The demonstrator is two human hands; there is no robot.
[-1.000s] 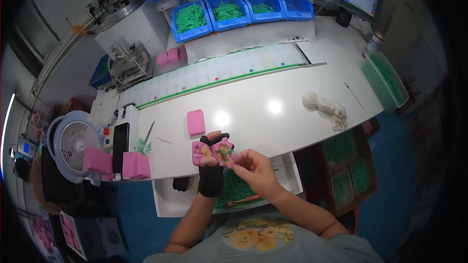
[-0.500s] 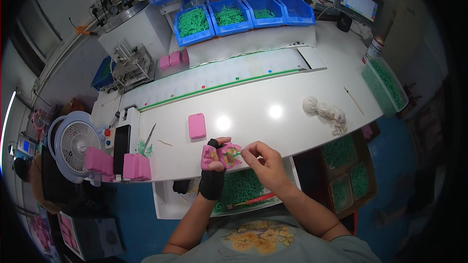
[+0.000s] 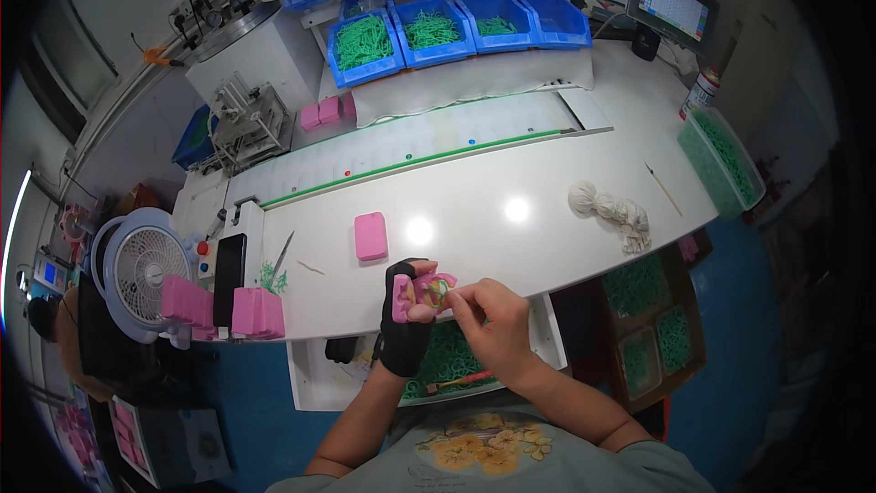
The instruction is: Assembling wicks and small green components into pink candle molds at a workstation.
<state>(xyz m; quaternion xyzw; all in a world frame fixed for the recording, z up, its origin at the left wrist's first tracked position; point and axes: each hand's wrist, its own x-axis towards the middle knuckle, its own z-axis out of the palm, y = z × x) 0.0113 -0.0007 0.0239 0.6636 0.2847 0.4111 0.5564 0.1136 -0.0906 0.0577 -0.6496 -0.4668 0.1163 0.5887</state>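
My left hand [image 3: 404,338], in a black fingerless glove, is closed round a pink soft block that looks like a mould [image 3: 402,299], spread open into two halves with yellowish hollows. Against the right half my right hand [image 3: 497,321], bare, pinches a thin green piece [image 3: 443,289] between thumb and forefinger; the fingertips hide part of it. On the white table just beyond my hands lies a closed pink block [image 3: 370,236]. Below my hands, an open drawer [image 3: 306,382] holds many green pieces and a red-handled tool [image 3: 465,380].
Tweezers [image 3: 284,251] lie near green scraps at left, by pink blocks [image 3: 258,312] and a fan [image 3: 149,260]. A conveyor strip [image 3: 411,148] crosses the table before blue bins [image 3: 365,46]. To the right are a knotted cloth [image 3: 610,213], a thin pointed stick [image 3: 663,188] and a green-filled tub [image 3: 721,160].
The mould and both hands have shifted slightly right. My right fingertips have come closer in to the mould's right half with the green piece. Coloured dots on the conveyor have moved left.
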